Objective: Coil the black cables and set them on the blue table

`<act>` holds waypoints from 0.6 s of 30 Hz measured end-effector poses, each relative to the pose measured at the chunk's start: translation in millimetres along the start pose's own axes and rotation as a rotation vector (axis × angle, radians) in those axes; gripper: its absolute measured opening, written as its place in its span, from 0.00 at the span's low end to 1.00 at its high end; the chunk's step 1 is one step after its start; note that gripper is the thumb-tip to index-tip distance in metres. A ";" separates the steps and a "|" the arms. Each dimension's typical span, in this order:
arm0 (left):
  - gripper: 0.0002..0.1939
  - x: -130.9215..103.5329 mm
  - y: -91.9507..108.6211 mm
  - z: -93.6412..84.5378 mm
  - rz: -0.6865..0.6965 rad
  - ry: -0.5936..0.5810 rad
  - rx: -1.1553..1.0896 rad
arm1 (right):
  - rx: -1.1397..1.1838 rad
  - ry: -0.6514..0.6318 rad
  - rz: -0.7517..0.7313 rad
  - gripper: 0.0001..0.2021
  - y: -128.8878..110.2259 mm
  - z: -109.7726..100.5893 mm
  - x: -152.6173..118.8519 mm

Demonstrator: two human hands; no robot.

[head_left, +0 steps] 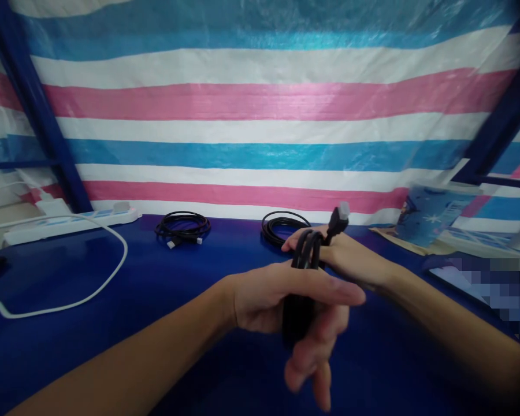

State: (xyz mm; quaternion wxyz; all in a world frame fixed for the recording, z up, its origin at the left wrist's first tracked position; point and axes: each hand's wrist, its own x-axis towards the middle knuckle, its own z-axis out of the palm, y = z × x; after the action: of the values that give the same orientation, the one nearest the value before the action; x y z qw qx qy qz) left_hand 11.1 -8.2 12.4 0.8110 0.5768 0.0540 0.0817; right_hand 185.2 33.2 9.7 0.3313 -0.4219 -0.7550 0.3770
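My left hand [303, 300] is closed around a coiled black cable [302, 320], with its thumb laid across the loops. A black plug [338, 218] with a pale tip sticks up from this bundle. Behind it is my right hand [346, 254], palm low over the table and fingers stretched to the left, partly hidden by the held loops. Its fingertips are beside a second black cable coil [274, 231] on the table; I cannot tell whether they touch. Farther left lies a third black cable coil [182, 224], two pale-tipped plugs at its front.
A white power strip [73, 224] and a looping white cord [123, 254] are on the left of the blue table [156, 346]. To the right stand a blue patterned container [433, 214] and a flat dark device [455, 283], partly pixelated. Striped sheeting [260, 104] hangs behind.
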 end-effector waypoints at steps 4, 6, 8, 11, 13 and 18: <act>0.20 -1.9 11.0 -16.8 0.195 0.604 0.095 | 0.313 0.073 0.126 0.16 -5.3 6.2 -3.2; 0.19 -2.9 13.4 -37.7 0.315 1.018 0.294 | 0.452 0.124 0.177 0.15 -12.4 20.2 -6.0; 0.16 -5.7 12.3 -58.3 0.347 1.333 0.700 | 0.579 0.092 0.201 0.06 -21.1 39.1 -10.3; 0.13 -10.3 8.4 -71.6 0.322 1.518 1.169 | 0.665 0.071 0.199 0.06 -26.3 55.2 -14.2; 0.11 -9.7 5.9 -65.2 0.364 1.493 1.255 | 0.608 0.146 0.200 0.07 -20.6 48.1 -11.3; 0.13 11.0 -11.5 -21.2 0.319 0.770 0.548 | 0.092 0.461 0.081 0.06 0.5 13.4 2.5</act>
State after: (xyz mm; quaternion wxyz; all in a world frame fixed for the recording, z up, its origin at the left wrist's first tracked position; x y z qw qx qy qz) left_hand 18.8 9.9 -5.4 0.5283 0.6978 0.2801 0.3944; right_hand 173.3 31.7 3.1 0.4984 -0.5111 -0.6241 0.3178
